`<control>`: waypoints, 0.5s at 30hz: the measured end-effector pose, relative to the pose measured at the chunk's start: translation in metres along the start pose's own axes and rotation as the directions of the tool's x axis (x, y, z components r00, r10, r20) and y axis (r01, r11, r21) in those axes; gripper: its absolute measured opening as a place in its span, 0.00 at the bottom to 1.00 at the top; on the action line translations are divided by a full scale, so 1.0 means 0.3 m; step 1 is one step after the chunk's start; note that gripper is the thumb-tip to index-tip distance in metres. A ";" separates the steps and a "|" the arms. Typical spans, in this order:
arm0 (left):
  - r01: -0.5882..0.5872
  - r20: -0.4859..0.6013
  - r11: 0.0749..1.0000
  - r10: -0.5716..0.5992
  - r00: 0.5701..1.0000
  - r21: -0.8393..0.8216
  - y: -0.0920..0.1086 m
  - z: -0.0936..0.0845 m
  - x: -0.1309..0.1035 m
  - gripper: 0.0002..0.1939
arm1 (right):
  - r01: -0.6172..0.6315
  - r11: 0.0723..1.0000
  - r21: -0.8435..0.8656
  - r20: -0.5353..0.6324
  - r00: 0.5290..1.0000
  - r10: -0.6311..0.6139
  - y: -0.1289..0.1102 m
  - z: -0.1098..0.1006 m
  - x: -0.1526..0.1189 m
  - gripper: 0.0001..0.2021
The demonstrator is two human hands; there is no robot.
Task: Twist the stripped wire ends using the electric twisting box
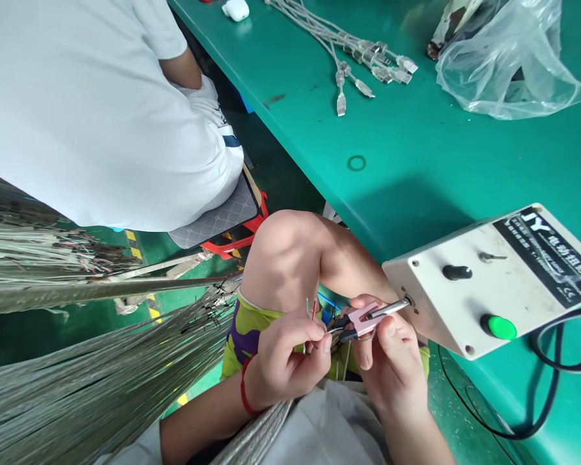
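My left hand [285, 358] pinches the stripped end of a grey cable [264, 434], with thin red and green wires [312, 309] sticking up from my fingers. My right hand [392, 361] grips a small pink tool with black tips [363, 321] right against those wire ends. The tool lies beside the metal shaft [390, 309] that sticks out of a white machine box [494, 278] on the green table. Both hands hover over my lap, close to each other.
Large bundles of grey cables [77, 361] lie at my left. A person in a white shirt [91, 110] sits in front on a red stool. On the green table [416, 161] are cables with USB plugs [363, 58], a plastic bag [508, 58] and a white case [235, 9].
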State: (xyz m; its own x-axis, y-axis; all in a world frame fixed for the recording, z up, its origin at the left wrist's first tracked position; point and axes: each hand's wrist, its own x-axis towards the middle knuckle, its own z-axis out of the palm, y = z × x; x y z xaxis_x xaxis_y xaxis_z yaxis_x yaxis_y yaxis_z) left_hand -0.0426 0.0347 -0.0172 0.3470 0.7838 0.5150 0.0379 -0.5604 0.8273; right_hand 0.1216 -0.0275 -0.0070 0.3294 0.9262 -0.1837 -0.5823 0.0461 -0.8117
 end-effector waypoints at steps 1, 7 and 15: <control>0.001 0.005 1.000 -0.001 1.000 0.003 0.001 0.000 0.001 0.05 | -0.001 1.000 0.005 -0.008 1.000 0.001 -0.005 0.008 0.002 0.20; -0.030 0.029 1.000 0.030 0.999 -0.005 -0.006 0.002 0.008 0.06 | -0.025 0.999 -0.023 -0.023 0.999 0.024 -0.007 0.011 0.018 0.19; 0.001 0.033 0.997 0.002 0.999 -0.077 -0.013 -0.011 -0.021 0.11 | 0.222 0.666 -0.712 0.184 0.975 -0.129 -0.132 -0.075 -0.106 0.24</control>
State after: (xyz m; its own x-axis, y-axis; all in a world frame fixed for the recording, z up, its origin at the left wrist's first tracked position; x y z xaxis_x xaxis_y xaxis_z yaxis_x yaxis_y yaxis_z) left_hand -0.0481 0.0329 -0.0229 0.3780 0.7736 0.5086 -0.0341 -0.5373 0.8427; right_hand 0.1509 -0.0670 0.0187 0.2593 0.9654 0.0272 0.2143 -0.0301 -0.9763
